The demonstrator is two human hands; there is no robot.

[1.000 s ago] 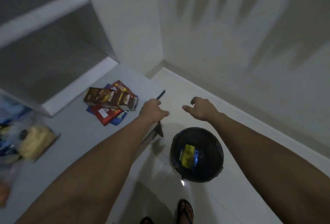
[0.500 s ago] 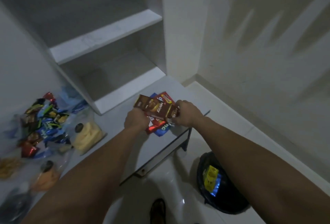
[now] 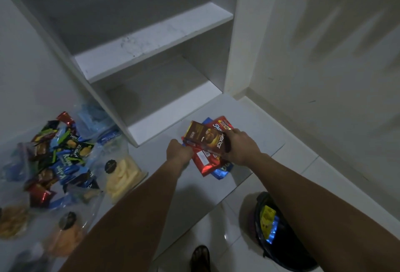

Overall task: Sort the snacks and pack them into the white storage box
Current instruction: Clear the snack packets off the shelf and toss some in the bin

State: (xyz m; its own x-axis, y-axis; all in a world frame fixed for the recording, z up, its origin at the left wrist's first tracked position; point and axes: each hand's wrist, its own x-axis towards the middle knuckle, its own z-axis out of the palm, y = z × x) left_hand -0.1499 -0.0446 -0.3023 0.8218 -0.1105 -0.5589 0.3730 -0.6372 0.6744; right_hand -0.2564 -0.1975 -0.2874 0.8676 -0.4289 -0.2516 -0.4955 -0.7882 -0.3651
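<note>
both hands, left hand and right hand, closed on the brown nextar box over foil packets.

Box atop packets on counter; wrapped snacks lie left.

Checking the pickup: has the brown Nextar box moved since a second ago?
Yes. The brown Nextar box lay flat on the packets; now both hands tilt its left end up off them.
</note>
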